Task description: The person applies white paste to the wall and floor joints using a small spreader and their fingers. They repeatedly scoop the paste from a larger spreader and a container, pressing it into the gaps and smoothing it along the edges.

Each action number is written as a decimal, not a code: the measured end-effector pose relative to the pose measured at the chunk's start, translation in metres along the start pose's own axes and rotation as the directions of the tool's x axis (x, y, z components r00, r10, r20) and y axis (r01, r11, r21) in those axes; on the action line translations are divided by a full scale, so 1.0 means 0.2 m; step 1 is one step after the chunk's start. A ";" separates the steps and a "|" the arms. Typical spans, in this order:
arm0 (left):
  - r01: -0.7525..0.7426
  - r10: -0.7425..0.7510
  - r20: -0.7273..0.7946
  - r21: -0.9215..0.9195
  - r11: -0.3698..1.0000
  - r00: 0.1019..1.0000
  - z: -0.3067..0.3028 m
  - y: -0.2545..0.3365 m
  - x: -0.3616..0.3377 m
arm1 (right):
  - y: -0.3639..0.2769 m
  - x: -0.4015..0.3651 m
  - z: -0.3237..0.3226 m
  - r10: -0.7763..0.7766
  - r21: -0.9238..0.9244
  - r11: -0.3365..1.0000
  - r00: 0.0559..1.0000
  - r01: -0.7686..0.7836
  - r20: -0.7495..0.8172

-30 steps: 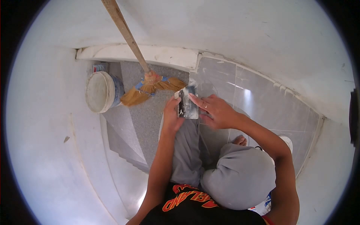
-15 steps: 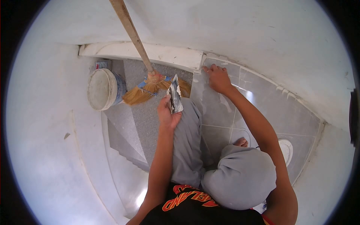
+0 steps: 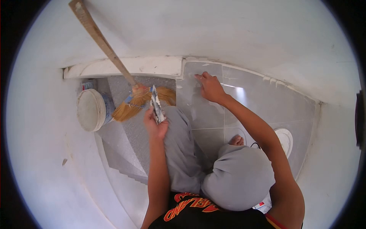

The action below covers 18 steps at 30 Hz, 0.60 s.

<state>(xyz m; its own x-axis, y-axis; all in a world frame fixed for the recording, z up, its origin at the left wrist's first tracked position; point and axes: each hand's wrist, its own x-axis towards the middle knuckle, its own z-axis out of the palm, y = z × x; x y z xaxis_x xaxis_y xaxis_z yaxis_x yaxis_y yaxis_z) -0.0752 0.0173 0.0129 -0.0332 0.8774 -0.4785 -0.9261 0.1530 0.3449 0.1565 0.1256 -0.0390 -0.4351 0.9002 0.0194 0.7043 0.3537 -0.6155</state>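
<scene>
My left hand [image 3: 156, 126] grips a flat metal scraper [image 3: 156, 105] smeared with white paste, held upright beside my left knee. Over the grey floor tiles [image 3: 207, 121], my right hand [image 3: 211, 87] has its index finger stretched out and its other fingers loosely bent, with nothing visible in it. The fingertip is close over the tile, right of the end of the white ledge [image 3: 160, 65]. Behind the scraper, the straw head of a broom [image 3: 131, 107] rests on the speckled grey step.
A paste-stained bucket [image 3: 91, 110] lies left of the broom, beside a small packet [image 3: 87, 85]. Stairs [image 3: 118, 152] drop away at the lower left. White walls curve around me. A round white lid [image 3: 284, 140] lies on the tiles beyond my right arm.
My right hand has drawn back from the ledge's corner onto the tile. The scraper in my left hand has turned more edge-on. The whole view has shifted slightly.
</scene>
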 end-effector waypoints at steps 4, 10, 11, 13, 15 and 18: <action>-0.058 0.067 -0.142 0.068 0.996 0.988 0.09 -0.02 -0.01 | 0.11 -0.07 -0.12 0.031 0.031 0.999 0.999 -0.032 0.031; -0.037 0.047 -0.144 0.066 0.997 0.988 0.08 -0.01 -0.01 | 0.12 -0.01 -0.17 0.237 0.795 0.335 0.862 -0.505 0.448; -0.028 0.035 -0.141 0.052 0.998 0.989 0.08 -0.01 -0.01 | 0.10 -0.01 -0.17 0.209 0.832 0.130 0.836 -0.539 0.508; -0.030 0.035 -0.143 0.039 0.999 0.989 0.07 0.00 -0.01 | 0.07 0.01 -0.15 0.118 0.858 -0.054 0.850 -0.511 0.514; -0.016 0.020 -0.148 0.029 0.999 0.989 0.07 0.00 -0.01 | 0.03 0.04 -0.14 0.025 0.841 -0.238 0.862 -0.487 0.506; -0.034 0.037 -0.144 0.026 0.999 0.989 0.06 -0.01 0.00 | 0.01 0.04 -0.15 -0.013 0.813 -0.364 0.876 -0.454 0.483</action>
<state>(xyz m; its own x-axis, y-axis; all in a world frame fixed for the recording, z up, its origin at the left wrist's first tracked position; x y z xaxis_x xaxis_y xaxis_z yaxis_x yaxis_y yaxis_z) -0.0689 0.0234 0.0218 -0.1214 0.8076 -0.5771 -0.9144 0.1352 0.3816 0.1709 0.1405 -0.0173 -0.6610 0.6609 -0.3553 -0.5149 -0.7440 -0.4259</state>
